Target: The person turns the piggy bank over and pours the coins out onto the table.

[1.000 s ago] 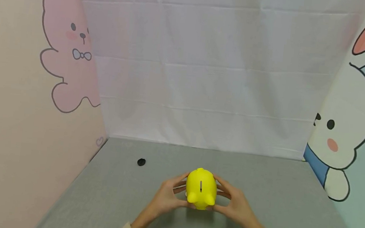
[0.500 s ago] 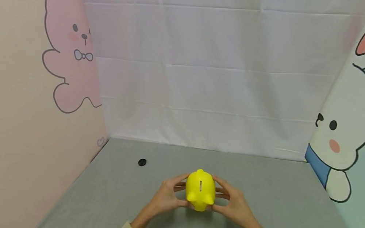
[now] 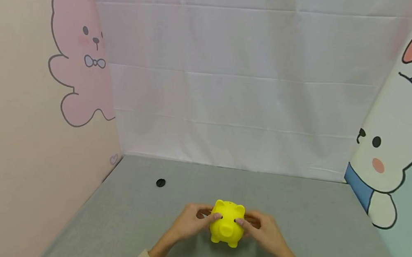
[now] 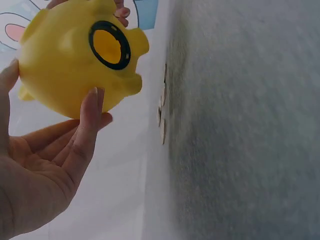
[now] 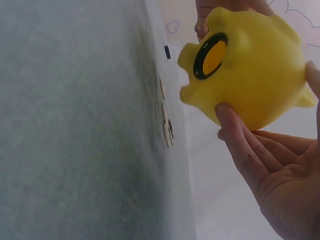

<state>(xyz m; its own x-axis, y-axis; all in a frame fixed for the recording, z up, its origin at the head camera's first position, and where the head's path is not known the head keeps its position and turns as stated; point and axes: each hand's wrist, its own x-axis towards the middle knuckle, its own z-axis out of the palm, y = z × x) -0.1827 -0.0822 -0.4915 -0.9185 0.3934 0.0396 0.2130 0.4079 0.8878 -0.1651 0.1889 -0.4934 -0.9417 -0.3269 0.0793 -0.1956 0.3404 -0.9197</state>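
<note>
Both hands hold a yellow piggy bank [image 3: 227,225] in the air close over the table. My left hand [image 3: 187,222] grips its left side, thumb beside one eye and fingers behind; my right hand [image 3: 266,233] grips the other side the same way. The snout faces me, and the slot on top is barely visible. From the left wrist view, the belly shows a round opening [image 4: 108,46] rimmed in black, with no plug in it. Several thin coins [image 4: 163,97] lie flat on the tabletop under the bank; in the head view they are hidden.
A small round black plug [image 3: 161,183] lies on the grey table [image 3: 312,221], back and left of the hands. White cloth [image 3: 232,85] hangs behind the table. Walls with cartoon rabbits stand at left and right.
The piggy bank has tipped from top-up, slot showing, to face toward me with its feet visible. Both thumbs have shifted up beside its eyes. The plug has stayed put.
</note>
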